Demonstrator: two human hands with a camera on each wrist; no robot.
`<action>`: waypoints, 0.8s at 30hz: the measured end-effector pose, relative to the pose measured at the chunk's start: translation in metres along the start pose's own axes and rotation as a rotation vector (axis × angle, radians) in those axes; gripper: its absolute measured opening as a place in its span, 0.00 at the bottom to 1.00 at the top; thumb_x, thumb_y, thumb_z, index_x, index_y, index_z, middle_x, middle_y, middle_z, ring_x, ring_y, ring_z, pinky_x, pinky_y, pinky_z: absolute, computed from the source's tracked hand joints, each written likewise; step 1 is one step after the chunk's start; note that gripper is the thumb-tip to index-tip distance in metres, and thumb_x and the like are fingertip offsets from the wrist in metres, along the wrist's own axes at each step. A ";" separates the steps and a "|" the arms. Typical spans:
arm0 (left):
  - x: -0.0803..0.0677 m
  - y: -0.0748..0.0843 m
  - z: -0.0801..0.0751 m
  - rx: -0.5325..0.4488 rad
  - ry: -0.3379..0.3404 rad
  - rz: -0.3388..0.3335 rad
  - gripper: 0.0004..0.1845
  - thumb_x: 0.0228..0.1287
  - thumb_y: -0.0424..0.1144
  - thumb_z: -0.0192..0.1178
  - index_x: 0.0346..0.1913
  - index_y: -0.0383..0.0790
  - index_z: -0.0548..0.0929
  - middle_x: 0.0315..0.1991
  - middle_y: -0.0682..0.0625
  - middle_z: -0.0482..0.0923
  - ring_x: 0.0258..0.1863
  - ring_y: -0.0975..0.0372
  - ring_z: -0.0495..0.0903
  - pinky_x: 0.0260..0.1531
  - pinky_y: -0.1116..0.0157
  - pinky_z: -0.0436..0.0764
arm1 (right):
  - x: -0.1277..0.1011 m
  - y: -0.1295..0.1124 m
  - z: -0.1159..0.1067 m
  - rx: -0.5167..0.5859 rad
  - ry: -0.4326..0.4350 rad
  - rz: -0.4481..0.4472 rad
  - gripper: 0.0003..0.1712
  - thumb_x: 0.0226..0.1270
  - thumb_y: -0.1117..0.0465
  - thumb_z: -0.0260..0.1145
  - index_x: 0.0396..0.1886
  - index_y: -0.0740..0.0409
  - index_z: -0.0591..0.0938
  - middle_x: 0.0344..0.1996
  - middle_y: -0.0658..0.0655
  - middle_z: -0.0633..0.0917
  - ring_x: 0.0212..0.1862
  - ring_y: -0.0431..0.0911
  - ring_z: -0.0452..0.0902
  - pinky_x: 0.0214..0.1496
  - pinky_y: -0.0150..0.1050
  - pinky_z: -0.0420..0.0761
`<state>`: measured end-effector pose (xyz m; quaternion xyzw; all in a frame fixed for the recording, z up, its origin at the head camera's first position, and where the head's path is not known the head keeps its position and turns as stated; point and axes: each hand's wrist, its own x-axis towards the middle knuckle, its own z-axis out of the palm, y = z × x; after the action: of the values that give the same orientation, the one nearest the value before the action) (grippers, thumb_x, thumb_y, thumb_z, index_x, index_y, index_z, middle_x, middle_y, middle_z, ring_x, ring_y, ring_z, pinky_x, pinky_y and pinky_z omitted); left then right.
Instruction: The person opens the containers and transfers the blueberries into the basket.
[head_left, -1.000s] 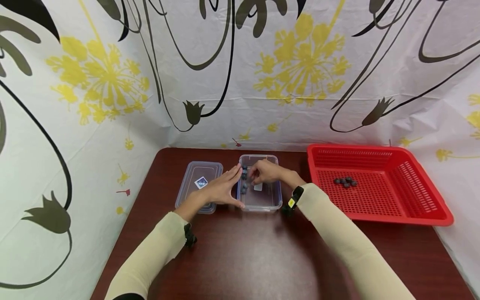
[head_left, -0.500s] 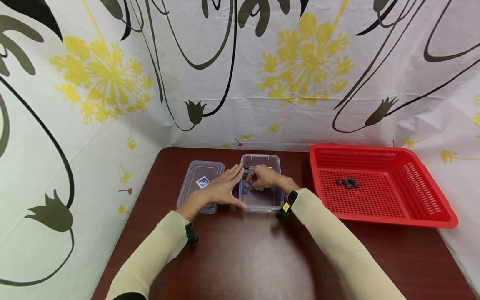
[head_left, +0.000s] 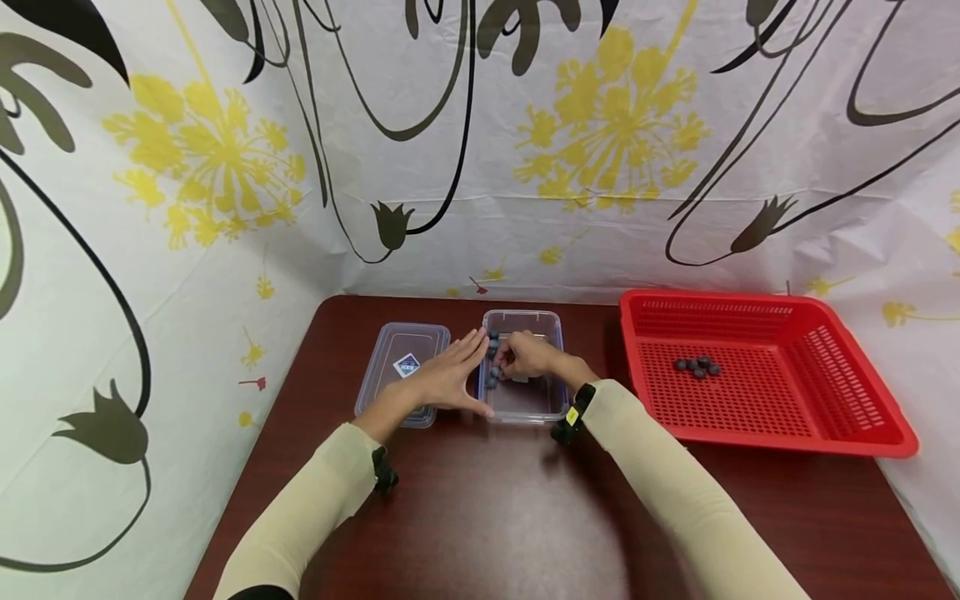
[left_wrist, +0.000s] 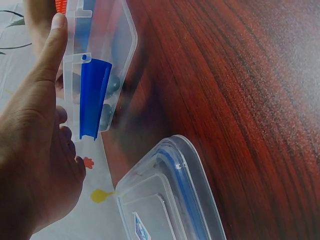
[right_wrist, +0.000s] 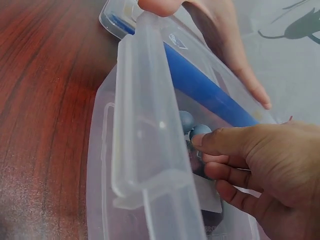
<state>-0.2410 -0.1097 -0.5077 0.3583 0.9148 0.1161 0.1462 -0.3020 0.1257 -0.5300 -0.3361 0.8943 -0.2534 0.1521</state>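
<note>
Squeezing too hard could crush the berry our right hand pinches near the counter's far edge, our straight-fingered left hand touching the box.

Head cam: bright, fairly even light, prob. from overhead; soft pale glare on the desk up front, dark shadow alongside the R sleeve. Wide-angle stretch twd edges; small detail a bit soft. L wrist cam: L fingers in shade, speckled shine on desk at upper R. R wrist cam: hazy, low contrast; nearby box rim blurry w/ tiny glint, R fingers reasonably sharp.
</note>
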 end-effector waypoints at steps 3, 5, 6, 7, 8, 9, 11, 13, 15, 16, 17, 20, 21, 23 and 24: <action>0.000 0.000 0.000 -0.002 -0.001 0.000 0.71 0.59 0.73 0.69 0.86 0.37 0.37 0.87 0.42 0.27 0.86 0.50 0.30 0.83 0.49 0.41 | -0.004 -0.002 -0.005 0.025 -0.003 -0.018 0.06 0.61 0.68 0.74 0.37 0.57 0.91 0.32 0.50 0.90 0.34 0.37 0.83 0.40 0.34 0.84; -0.001 0.000 0.000 -0.007 -0.001 -0.004 0.71 0.59 0.72 0.69 0.86 0.37 0.37 0.87 0.42 0.27 0.86 0.51 0.30 0.83 0.50 0.41 | -0.006 -0.005 -0.011 0.050 0.000 -0.036 0.06 0.62 0.69 0.74 0.38 0.58 0.91 0.32 0.51 0.91 0.34 0.37 0.84 0.40 0.34 0.85; -0.001 0.000 0.000 -0.007 0.000 -0.004 0.71 0.59 0.72 0.69 0.86 0.37 0.38 0.87 0.42 0.27 0.86 0.51 0.30 0.83 0.50 0.41 | -0.007 -0.006 -0.015 0.059 0.002 -0.045 0.05 0.63 0.69 0.74 0.38 0.59 0.91 0.32 0.51 0.91 0.34 0.38 0.84 0.40 0.34 0.85; -0.001 0.000 0.001 -0.006 0.002 -0.004 0.71 0.59 0.73 0.69 0.86 0.36 0.38 0.87 0.42 0.27 0.86 0.51 0.30 0.83 0.49 0.42 | -0.009 -0.008 -0.019 0.068 0.004 -0.055 0.05 0.63 0.68 0.75 0.38 0.59 0.91 0.32 0.51 0.91 0.34 0.38 0.84 0.40 0.34 0.85; -0.001 0.000 0.000 -0.008 0.001 -0.006 0.71 0.59 0.73 0.69 0.86 0.36 0.39 0.87 0.42 0.27 0.86 0.52 0.29 0.83 0.50 0.41 | -0.011 -0.010 -0.024 0.070 0.008 -0.072 0.05 0.63 0.68 0.75 0.39 0.60 0.91 0.31 0.51 0.91 0.34 0.38 0.85 0.40 0.35 0.85; -0.001 0.000 0.000 -0.009 0.002 -0.006 0.71 0.59 0.73 0.69 0.86 0.36 0.39 0.87 0.42 0.27 0.86 0.52 0.29 0.83 0.50 0.41 | -0.013 -0.012 -0.030 0.073 0.009 -0.080 0.05 0.64 0.67 0.76 0.40 0.60 0.92 0.32 0.51 0.91 0.35 0.38 0.85 0.41 0.35 0.85; -0.001 0.000 0.000 -0.009 -0.001 -0.008 0.71 0.59 0.73 0.69 0.86 0.36 0.38 0.87 0.43 0.27 0.86 0.52 0.29 0.83 0.50 0.41 | -0.018 -0.014 -0.041 0.057 0.018 -0.104 0.06 0.64 0.66 0.77 0.41 0.60 0.92 0.32 0.49 0.90 0.35 0.38 0.85 0.41 0.35 0.85; -0.001 0.000 -0.001 -0.015 -0.003 -0.008 0.71 0.58 0.73 0.69 0.86 0.37 0.37 0.87 0.43 0.27 0.86 0.52 0.29 0.83 0.50 0.41 | -0.025 -0.016 -0.053 0.037 0.025 -0.128 0.07 0.64 0.65 0.77 0.41 0.60 0.92 0.33 0.49 0.90 0.35 0.38 0.84 0.42 0.36 0.85; 0.000 0.000 -0.001 -0.020 -0.001 -0.008 0.72 0.58 0.73 0.69 0.86 0.38 0.37 0.87 0.43 0.27 0.86 0.52 0.29 0.83 0.50 0.41 | -0.032 -0.017 -0.065 0.016 0.033 -0.139 0.06 0.65 0.64 0.77 0.41 0.58 0.92 0.34 0.48 0.90 0.36 0.38 0.84 0.42 0.36 0.85; 0.000 0.000 -0.001 -0.024 0.003 -0.006 0.72 0.58 0.74 0.69 0.86 0.38 0.36 0.87 0.43 0.27 0.86 0.52 0.30 0.83 0.50 0.42 | -0.037 -0.016 -0.071 0.004 0.042 -0.145 0.06 0.65 0.64 0.77 0.40 0.57 0.92 0.34 0.48 0.90 0.36 0.38 0.83 0.42 0.36 0.84; 0.000 0.000 -0.001 -0.025 0.007 -0.005 0.72 0.58 0.74 0.69 0.86 0.38 0.37 0.87 0.43 0.27 0.86 0.51 0.30 0.83 0.50 0.42 | -0.042 -0.015 -0.077 0.004 0.049 -0.148 0.06 0.64 0.65 0.78 0.40 0.57 0.92 0.34 0.48 0.90 0.36 0.38 0.83 0.42 0.36 0.84; 0.001 -0.001 0.000 -0.021 0.018 0.004 0.72 0.57 0.74 0.69 0.86 0.36 0.38 0.87 0.42 0.28 0.86 0.49 0.32 0.83 0.48 0.43 | -0.058 -0.011 -0.093 0.000 0.080 -0.144 0.06 0.62 0.67 0.78 0.39 0.56 0.92 0.33 0.48 0.90 0.37 0.39 0.84 0.43 0.36 0.85; 0.001 -0.001 0.000 -0.020 0.020 0.006 0.72 0.57 0.74 0.69 0.86 0.35 0.39 0.87 0.42 0.28 0.86 0.49 0.32 0.83 0.48 0.43 | -0.064 -0.009 -0.099 0.004 0.091 -0.139 0.07 0.61 0.68 0.79 0.38 0.57 0.92 0.34 0.48 0.91 0.37 0.39 0.85 0.44 0.37 0.85; 0.001 -0.001 0.000 -0.019 0.015 0.006 0.72 0.57 0.74 0.70 0.86 0.35 0.39 0.87 0.42 0.28 0.86 0.50 0.32 0.83 0.48 0.43 | -0.077 -0.002 -0.109 0.005 0.109 -0.124 0.07 0.60 0.68 0.79 0.38 0.57 0.92 0.34 0.48 0.91 0.37 0.40 0.86 0.44 0.37 0.86; 0.001 0.000 0.001 -0.019 0.013 0.007 0.72 0.57 0.74 0.70 0.86 0.35 0.39 0.87 0.42 0.28 0.86 0.50 0.31 0.83 0.48 0.43 | -0.084 0.001 -0.114 0.001 0.115 -0.116 0.07 0.60 0.68 0.79 0.37 0.57 0.92 0.34 0.48 0.91 0.38 0.40 0.86 0.44 0.38 0.86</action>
<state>-0.2418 -0.1093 -0.5086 0.3595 0.9132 0.1275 0.1432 -0.2919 0.2232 -0.4284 -0.3719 0.8805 -0.2813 0.0857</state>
